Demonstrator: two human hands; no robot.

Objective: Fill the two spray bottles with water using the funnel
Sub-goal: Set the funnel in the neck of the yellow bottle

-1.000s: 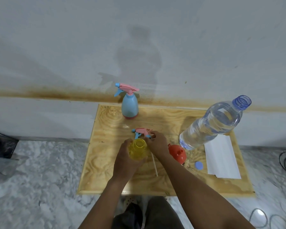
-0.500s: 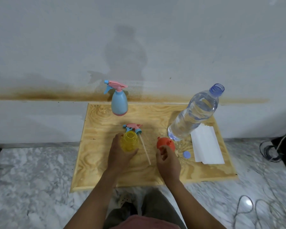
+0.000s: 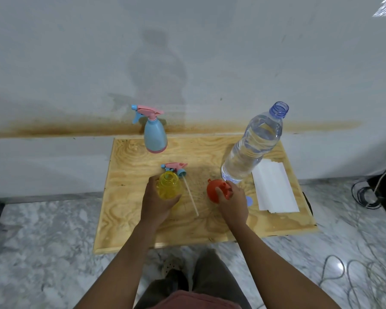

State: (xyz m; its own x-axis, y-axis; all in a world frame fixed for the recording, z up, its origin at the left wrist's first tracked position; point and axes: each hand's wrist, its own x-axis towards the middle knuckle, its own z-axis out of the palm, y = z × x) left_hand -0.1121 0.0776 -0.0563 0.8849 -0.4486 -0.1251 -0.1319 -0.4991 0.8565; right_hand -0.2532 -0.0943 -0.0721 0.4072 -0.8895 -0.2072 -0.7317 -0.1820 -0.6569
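Right hand (image 3: 233, 201) moved, grips orange funnel (image 3: 216, 190); left hand (image 3: 155, 204) grips yellow bottle (image 3: 168, 186), clear of table (image 3: 125, 219) edges.

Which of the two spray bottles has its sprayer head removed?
The yellow bottle in the left hand: open neck, sprayer head lying on the board beside it. The blue bottle has its head on.

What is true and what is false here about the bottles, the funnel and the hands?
1. The left hand grips the yellow bottle. True.
2. The yellow bottle wears its spray head. False: the spray head lies on the table behind it.
3. The right hand holds the funnel. True.
4. The water bottle is capped. False: it stands open; its cap lies by the right hand.
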